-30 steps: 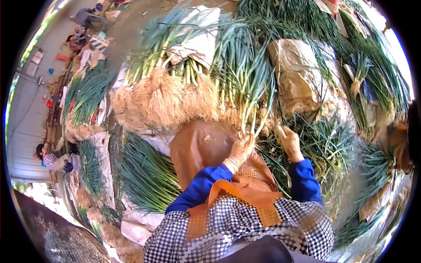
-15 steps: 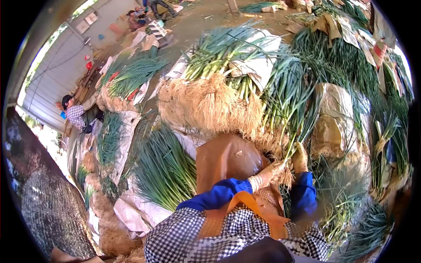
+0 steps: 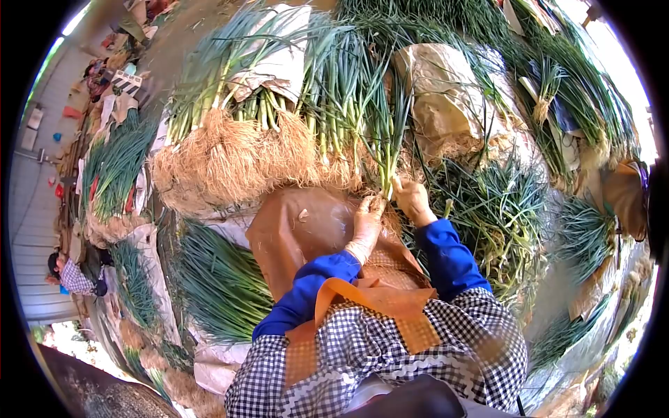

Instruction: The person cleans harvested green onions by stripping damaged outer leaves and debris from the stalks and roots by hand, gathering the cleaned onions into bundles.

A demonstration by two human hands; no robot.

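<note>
Several green onions (image 3: 387, 157) stand with their leaves pointing away from me and their pale lower stems between my hands. My left hand (image 3: 367, 221) is closed around the root end of these stems. My right hand (image 3: 414, 200) pinches at the stems just above, from the right side. Stringy tan roots (image 3: 392, 221) hang beneath the fingers. Both hands are over the right edge of a brown apron (image 3: 296, 230) spread across my lap. Just beyond lies a large row of green onions with bushy roots (image 3: 237, 150) facing me.
A heap of loose green leaves (image 3: 488, 216) lies to my right, below a tan sack (image 3: 439, 90). At my left is a pile of long green onions (image 3: 219, 279). A person in a checked shirt (image 3: 73, 276) sits at the far left, near another bundle (image 3: 122, 167).
The view has swung to the right, so the piles and my hands appear farther left. Both hands stay at the green onions, with the right hand still pinching the stems.
</note>
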